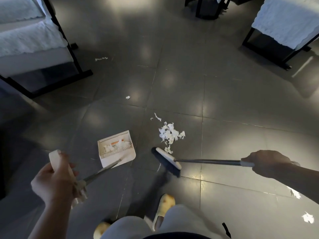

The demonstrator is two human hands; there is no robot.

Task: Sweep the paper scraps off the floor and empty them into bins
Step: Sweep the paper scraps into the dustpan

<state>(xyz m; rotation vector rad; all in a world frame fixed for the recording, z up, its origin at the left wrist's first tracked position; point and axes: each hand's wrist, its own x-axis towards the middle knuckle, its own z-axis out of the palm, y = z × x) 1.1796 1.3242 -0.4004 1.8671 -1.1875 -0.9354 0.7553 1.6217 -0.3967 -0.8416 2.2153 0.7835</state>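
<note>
On the dark grey tiled floor (pixel 224 94), a heap of torn white paper scraps (pixel 170 133) lies near the middle, slightly right, with a few loose bits trailing far-left of it. A small crumpled white scrap (pixel 127 97) sits farther off to the left, and a thin white strip (pixel 101 59) lies farther still, near the black bed frame (pixel 76 54).

The right hand (pixel 266 162) has its grip clamped around the dark metal handle of the broom (pixel 168 161), whose white-backed, dark-bristled head rests on the floor just near of the heap, one scrap touching its far edge.

The left hand (pixel 55 180) has its grip clamped on the cream plastic handle top of the long-handled white dustpan (pixel 116 149). The pan stands on the floor left of the broom head, well apart from the heap, and holds some white scraps and an orange-marked piece behind its comb teeth.

Two feet in pale yellow slippers (pixel 164 209) show at the near edge, below light trousers. White-covered beds (pixel 286 19) stand far left and far right.
</note>
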